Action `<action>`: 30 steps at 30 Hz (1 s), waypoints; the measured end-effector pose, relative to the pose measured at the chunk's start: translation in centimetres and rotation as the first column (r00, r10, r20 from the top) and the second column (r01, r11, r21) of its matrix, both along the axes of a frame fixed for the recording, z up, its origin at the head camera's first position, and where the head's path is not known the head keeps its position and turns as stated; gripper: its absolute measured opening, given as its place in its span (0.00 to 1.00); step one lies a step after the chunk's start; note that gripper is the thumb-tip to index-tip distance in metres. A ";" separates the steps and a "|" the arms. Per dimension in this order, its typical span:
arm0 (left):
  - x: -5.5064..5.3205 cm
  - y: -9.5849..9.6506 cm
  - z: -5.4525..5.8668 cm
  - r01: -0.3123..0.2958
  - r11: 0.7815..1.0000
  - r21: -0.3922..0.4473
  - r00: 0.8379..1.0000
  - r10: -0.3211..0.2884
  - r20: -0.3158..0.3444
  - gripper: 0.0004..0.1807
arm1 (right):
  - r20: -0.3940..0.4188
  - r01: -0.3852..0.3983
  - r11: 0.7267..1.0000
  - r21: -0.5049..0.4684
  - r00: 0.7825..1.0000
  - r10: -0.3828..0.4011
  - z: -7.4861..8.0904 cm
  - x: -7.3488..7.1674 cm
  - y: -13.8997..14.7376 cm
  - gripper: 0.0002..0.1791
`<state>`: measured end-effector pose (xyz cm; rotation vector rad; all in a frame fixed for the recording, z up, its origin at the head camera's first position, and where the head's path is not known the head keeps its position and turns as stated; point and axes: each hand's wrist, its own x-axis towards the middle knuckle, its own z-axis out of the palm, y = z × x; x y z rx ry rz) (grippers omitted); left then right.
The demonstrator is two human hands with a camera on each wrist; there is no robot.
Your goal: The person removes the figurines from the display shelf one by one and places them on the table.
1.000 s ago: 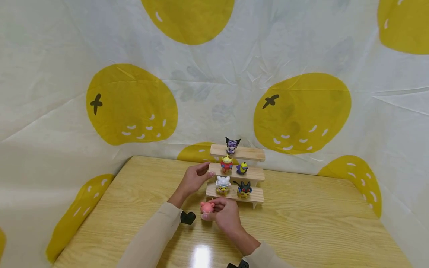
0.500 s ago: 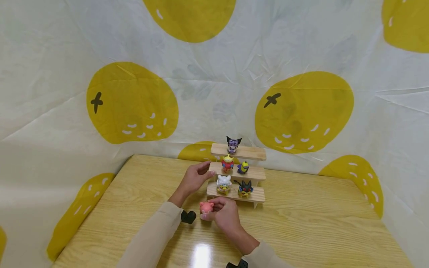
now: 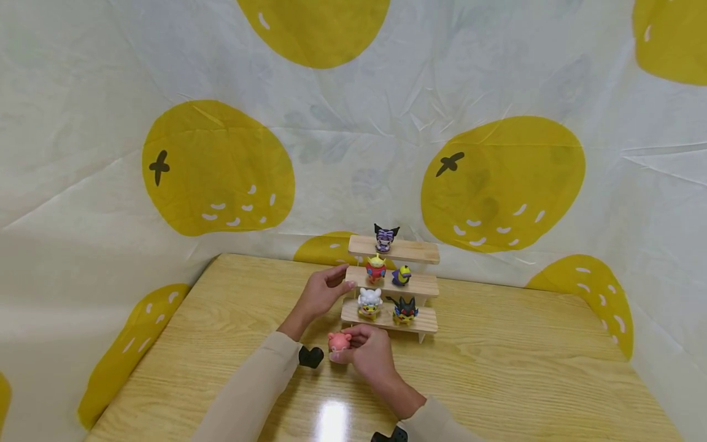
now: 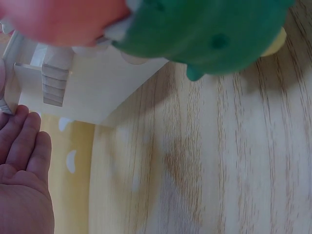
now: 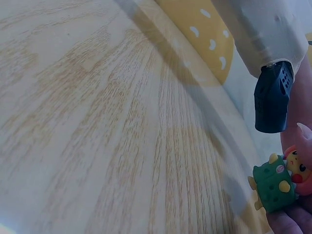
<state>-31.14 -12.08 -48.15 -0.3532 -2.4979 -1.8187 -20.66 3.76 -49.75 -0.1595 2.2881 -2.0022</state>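
The right hand (image 3: 374, 357) and its pink figure (image 3: 339, 341) have shifted slightly leftward relative to the wooden stand (image 3: 417, 252).

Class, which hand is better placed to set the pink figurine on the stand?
Probably the right hand: it holds the pink figurine near the stand, while the left hand holds none.

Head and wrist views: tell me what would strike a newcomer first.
Probably the big yellow shapes on the pale cloth behind the table. Next, the three-tier wooden stand on the table, bearing five small figures. Then the pink-and-green figure in the right hand in front of the stand, its green part large at the top of the left wrist view.
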 end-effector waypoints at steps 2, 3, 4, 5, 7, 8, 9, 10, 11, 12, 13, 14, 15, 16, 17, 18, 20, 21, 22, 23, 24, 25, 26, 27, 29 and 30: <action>0.0 0.0 0.0 0.001 1.000 0.002 1.000 -0.001 -0.002 0.34 | 0.004 0.000 1.000 0.001 1.000 0.000 0.0 0.0 0.0 0.22; 0.0 0.0 0.0 0.002 1.000 0.003 1.000 -0.002 -0.002 0.34 | 0.006 0.000 1.000 0.002 1.000 0.000 -0.1 0.0 -0.1 0.22; 0.0 0.0 -0.1 0.003 1.000 0.004 1.000 -0.003 -0.002 0.34 | 0.007 0.000 1.000 0.003 1.000 0.000 -0.1 0.0 -0.1 0.22; -0.1 0.0 -0.1 0.005 1.000 0.005 1.000 -0.005 -0.001 0.34 | 0.005 0.001 1.000 0.002 1.000 -0.001 -0.1 -0.1 -0.1 0.22; -0.1 0.0 -0.1 0.006 1.000 0.005 1.000 -0.006 0.002 0.34 | 0.007 0.000 1.000 -0.002 1.000 0.000 -0.1 -0.1 -0.1 0.22; -0.2 0.0 -0.1 0.007 1.000 0.006 1.000 -0.007 0.003 0.34 | 0.005 0.000 1.000 -0.003 1.000 0.000 -0.1 -0.2 -0.1 0.22; -0.2 0.0 -0.1 0.007 1.000 0.006 1.000 -0.007 0.003 0.34 | 0.006 0.000 1.000 -0.007 1.000 0.000 -0.1 -0.2 -0.2 0.23; -0.2 0.0 -0.1 0.007 1.000 0.006 1.000 -0.007 0.002 0.34 | 0.004 0.000 1.000 -0.010 1.000 0.000 -0.1 -0.2 -0.2 0.23; -0.2 0.0 -0.1 0.007 1.000 0.007 1.000 -0.007 0.001 0.34 | 0.003 0.000 1.000 -0.011 1.000 0.000 -0.1 -0.2 -0.2 0.23; -0.2 0.0 -0.1 0.006 1.000 0.009 1.000 -0.006 0.000 0.34 | 0.004 0.001 1.000 -0.007 1.000 -0.001 -0.1 -0.3 -0.2 0.23; -0.2 0.0 -0.2 0.006 1.000 0.010 1.000 -0.005 -0.005 0.33 | 0.005 0.002 1.000 -0.003 1.000 -0.002 -0.2 -0.3 -0.2 0.23; -0.2 0.0 -0.2 0.006 1.000 0.011 1.000 -0.006 -0.009 0.33 | 0.004 0.003 1.000 0.002 1.000 -0.003 -0.2 -0.3 -0.2 0.23; -0.2 0.0 -0.2 0.007 1.000 0.014 1.000 -0.007 -0.011 0.33 | 0.006 0.004 1.000 0.005 1.000 -0.004 -0.2 -0.3 -0.2 0.23; -0.2 0.0 -0.2 0.009 1.000 0.017 1.000 -0.009 -0.013 0.33 | 0.007 0.006 1.000 0.011 1.000 -0.006 -0.2 -0.3 -0.2 0.23; -0.2 0.1 -0.2 0.011 1.000 0.020 1.000 -0.011 -0.015 0.33 | 0.010 0.009 1.000 0.017 1.000 -0.009 -0.2 -0.2 -0.1 0.23; -0.2 0.1 -0.2 0.012 1.000 0.020 1.000 -0.012 -0.016 0.33 | 0.013 0.010 1.000 0.020 1.000 -0.010 -0.2 -0.2 -0.1 0.23; -0.2 0.1 -0.2 0.014 1.000 0.021 1.000 -0.014 -0.014 0.34 | 0.014 0.012 1.000 0.021 1.000 -0.012 -0.2 -0.2 -0.2 0.23; -0.2 0.1 -0.2 0.014 1.000 0.021 1.000 -0.014 -0.012 0.34 | 0.014 0.013 1.000 0.021 1.000 -0.013 -0.3 -0.3 -0.2 0.23; -0.2 0.1 -0.2 0.014 1.000 0.020 1.000 -0.014 -0.014 0.34 | 0.014 0.012 1.000 0.019 1.000 -0.012 -0.3 -0.3 -0.2 0.23; -0.2 0.1 -0.2 0.012 1.000 0.016 1.000 -0.012 -0.012 0.34 | 0.013 0.012 1.000 0.016 1.000 -0.012 -0.3 -0.4 -0.3 0.23; -0.1 0.1 -0.1 0.010 1.000 0.014 1.000 -0.010 -0.008 0.34 | 0.011 0.011 1.000 0.012 1.000 -0.012 -0.4 -0.4 -0.3 0.23; -0.1 0.1 -0.1 0.008 1.000 0.014 1.000 -0.008 -0.006 0.34 | 0.010 0.012 1.000 0.011 1.000 -0.012 -0.4 -0.5 -0.3 0.23; -0.1 0.0 -0.1 0.007 1.000 0.014 1.000 -0.007 -0.002 0.34 | 0.009 0.012 1.000 0.009 1.000 -0.012 -0.5 -0.6 -0.4 0.23; -0.1 0.0 -0.1 0.005 1.000 0.013 1.000 -0.005 0.000 0.34 | 0.009 0.011 1.000 0.007 1.000 -0.011 -0.5 -0.6 -0.4 0.23; -0.1 0.0 0.0 0.003 1.000 0.010 1.000 -0.003 0.005 0.34 | 0.009 0.013 1.000 0.006 1.000 -0.013 -0.6 -0.7 -0.4 0.23; -0.1 0.0 0.0 0.002 1.000 0.009 1.000 -0.002 0.006 0.34 | 0.008 0.014 1.000 0.007 1.000 -0.014 -0.6 -0.7 -0.4 0.23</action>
